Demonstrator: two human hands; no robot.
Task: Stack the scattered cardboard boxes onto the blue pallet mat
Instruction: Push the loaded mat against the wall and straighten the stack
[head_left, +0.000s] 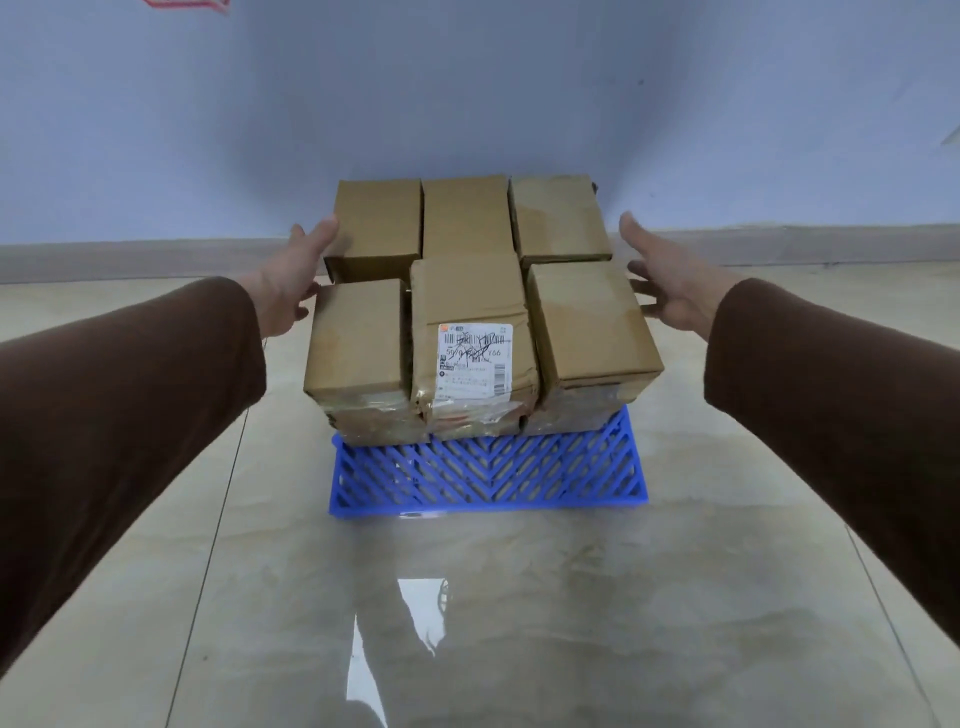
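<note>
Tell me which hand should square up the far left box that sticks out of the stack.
Left. The left hand already lies against the far left box, fingers on its side. The right hand hangs open beside the far right box, apart from it.

A bare indoor room, likely a storage or packing space: glossy beige floor tiles (519, 597), a plain pale wall (467, 104), taped shipping boxes (472, 332) on a blue pallet mat (488, 478).

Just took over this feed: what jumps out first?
A block of cardboard boxes, six on top, fills the far part of the blue pallet mat, its near strip bare. The left hand touches the stack's left side; the right hand hovers open beside its right.
</note>
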